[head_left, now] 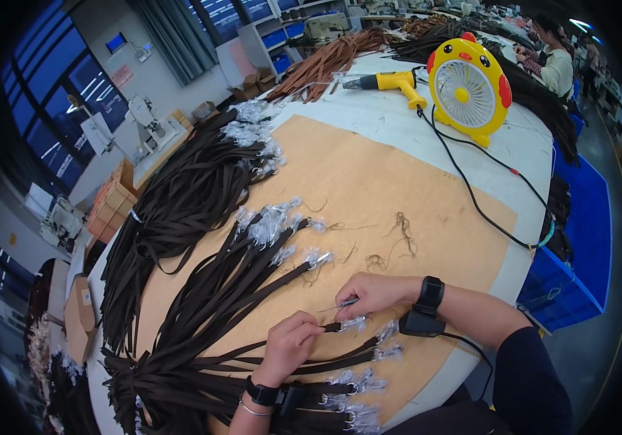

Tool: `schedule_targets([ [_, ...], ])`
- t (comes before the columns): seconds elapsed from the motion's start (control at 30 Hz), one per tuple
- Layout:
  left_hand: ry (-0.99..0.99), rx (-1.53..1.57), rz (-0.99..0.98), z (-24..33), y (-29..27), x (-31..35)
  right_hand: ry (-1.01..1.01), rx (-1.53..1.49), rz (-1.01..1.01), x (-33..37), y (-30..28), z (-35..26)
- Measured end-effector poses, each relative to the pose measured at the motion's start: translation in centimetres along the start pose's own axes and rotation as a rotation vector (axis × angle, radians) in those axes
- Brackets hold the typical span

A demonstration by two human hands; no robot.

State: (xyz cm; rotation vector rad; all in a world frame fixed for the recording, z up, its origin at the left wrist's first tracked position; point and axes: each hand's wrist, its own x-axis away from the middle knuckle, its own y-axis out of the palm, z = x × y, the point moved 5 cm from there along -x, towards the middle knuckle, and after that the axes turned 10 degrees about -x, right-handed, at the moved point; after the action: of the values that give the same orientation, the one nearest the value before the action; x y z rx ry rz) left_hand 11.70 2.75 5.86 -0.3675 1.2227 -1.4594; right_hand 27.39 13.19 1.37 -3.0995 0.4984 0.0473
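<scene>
My left hand (290, 346) is closed, pinching a dark strap (332, 328) close to its plastic-wrapped metal end (354, 323). Just above and to the right, my right hand (370, 291) is curled round a small metal tool (351, 301), which looks like thread snips. A fine line, thread or a thin tip, runs from it toward my left fingers. Other dark straps (253, 272) fan out beside my left hand, their ends in clear wrap (271, 225). Below lie more wrapped ends (361, 417).
Brown paper (463, 217) covers part of the white table, with loose threads (401, 235) on it. A larger strap bundle (180, 196) lies at left. At the back are a yellow heat gun (390, 81) and a yellow fan (463, 94) with cords. A blue bin (586, 254) stands at right.
</scene>
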Motion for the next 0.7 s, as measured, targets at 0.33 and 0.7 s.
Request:
schedule_targets([
  [0.33,-0.406,0.173,-0.124,-0.1,1.6,-0.8,-0.043,0.173,0.188,0.0,-1.3,-1.2],
  [0.7,-0.572,0.311,-0.009,-2.2,3.5,0.2,-0.132,0.739,0.576,2.2,-1.6,-4.1],
])
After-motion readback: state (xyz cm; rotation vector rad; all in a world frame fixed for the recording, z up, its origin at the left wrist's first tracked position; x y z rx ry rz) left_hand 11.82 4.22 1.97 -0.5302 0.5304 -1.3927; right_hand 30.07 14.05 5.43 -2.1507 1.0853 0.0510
